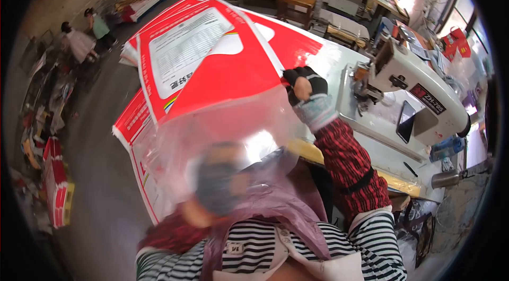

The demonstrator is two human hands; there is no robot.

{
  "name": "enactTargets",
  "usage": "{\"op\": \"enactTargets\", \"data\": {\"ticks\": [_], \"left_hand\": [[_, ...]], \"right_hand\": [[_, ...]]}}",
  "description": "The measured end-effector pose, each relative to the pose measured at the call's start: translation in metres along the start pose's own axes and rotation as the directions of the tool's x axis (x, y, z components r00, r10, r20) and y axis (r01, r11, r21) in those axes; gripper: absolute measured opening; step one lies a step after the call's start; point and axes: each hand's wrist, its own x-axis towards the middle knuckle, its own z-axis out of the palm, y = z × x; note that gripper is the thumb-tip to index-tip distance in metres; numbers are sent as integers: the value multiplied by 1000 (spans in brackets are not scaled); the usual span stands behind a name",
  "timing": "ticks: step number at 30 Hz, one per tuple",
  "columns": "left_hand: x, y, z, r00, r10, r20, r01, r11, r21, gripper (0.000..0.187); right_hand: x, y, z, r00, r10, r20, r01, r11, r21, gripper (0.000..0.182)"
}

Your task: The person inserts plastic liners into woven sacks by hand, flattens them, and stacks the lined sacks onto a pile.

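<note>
Red-and-white printed sack [228, 76], thin and floppy, held by its edge beside a sewing machine [419, 84]

A large, flat sack spreads in front of a person in a striped top, overlapping other printed sacks [299, 47] at the left end of a white tabletop [331, 61]. Its far part carries a white panel of small print; at its near end, clear plastic film [207, 127] extends toward the person, wrinkled and catching the light.

The right hand [307, 87], in a dark fingerless glove, is closed on the sack's right edge. The left hand [220, 180] is a blur over the film, so whether it grips anything cannot be told.

The sack looks light for its size and limp: likely to bend and sag wherever it is unsupported. Its glossy face is probably slippery against the sacks beneath, so a layer could slide or come along with it. The film seems softer still, apt to cling, crease or tear under a sharp tug. The side edges look the best places to take hold, one hand on each, pinching sack and film together near where they meet; a grip on film alone would give little control.
</note>
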Motion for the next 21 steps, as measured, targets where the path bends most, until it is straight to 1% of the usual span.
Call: {"op": "enactTargets", "data": {"ticks": [1, 2, 3, 4, 6, 7, 9, 10, 11, 12, 13, 14, 16, 17, 18, 19, 20, 21], "left_hand": [[12, 15, 31, 997, 19, 81, -13, 997, -70, 53], [23, 9, 45, 972, -50, 231, 62, 997, -46, 51], [25, -8, 48, 966, -113, 232, 109, 994, 29, 49], [24, -33, 37, 968, -187, 165, 169, 979, 116, 48], [14, -84, 1, 946, -322, 21, 306, 916, 257, 47], [8, -111, -19, 920, -389, -55, 385, 865, 322, 46], [-6, -164, -52, 839, -525, -145, 534, 742, 404, 44], [-14, -182, -62, 796, -588, -145, 590, 699, 404, 44], [-14, -188, -70, 761, -633, -143, 631, 668, 395, 43], [-19, -187, -75, 744, -654, -137, 653, 668, 357, 42], [-26, -182, -77, 741, -660, -124, 661, 685, 305, 42], [-30, -169, -83, 738, -668, -97, 668, 704, 241, 42], [-39, -133, -99, 714, -700, 3, 698, 713, 60, 41], [-43, -119, -109, 681, -730, 53, 732, 676, -82, 41], [-46, -109, -122, 633, -769, 86, 762, 600, -244, 41], [-66, -135, -110, 747, -636, -194, 447, 696, -561, 39], [-65, -130, -116, 746, -637, -193, 449, 695, -561, 39], [-61, -120, -124, 686, -693, -221, 265, 521, -811, 42]], "right_hand": [[-13, 0, 5, 1000, -14, 18, 13, 999, 47, 23], [-26, 6, 7, 999, -31, 35, 27, 995, 91, 24], [-41, 9, 2, 990, -137, -35, 137, 990, 21, 24], [-58, 14, -5, 965, -244, -100, 239, 969, -57, 24], [-90, 26, -21, 984, -142, 107, 138, 989, 48, 26], [-104, 25, -22, 981, -159, 112, 152, 986, 62, 26], [-126, 17, -21, 987, 34, 159, -45, 997, 63, 25], [-126, 9, -15, 969, 90, 230, -129, 979, 160, 26], [-126, 0, -8, 982, 25, 190, -53, 988, 143, 26], [-123, -9, -1, 989, -44, 142, 26, 992, 121, 26], [-119, -14, 4, 992, -120, 50, 115, 989, 96, 27], [-117, -16, 6, 991, -128, 45, 123, 987, 108, 27], [-113, -12, 6, 992, -55, 115, 39, 990, 137, 27], [-115, -7, 8, 992, -49, 117, 31, 988, 154, 26], [-109, -13, 0, 992, -61, 109, 47, 991, 126, 23], [-108, -14, -2, 993, -51, 103, 39, 992, 121, 22], [-107, -15, -4, 994, -43, 99, 31, 993, 115, 21], [-107, -16, -6, 994, -44, 102, 32, 993, 116, 21]]}}
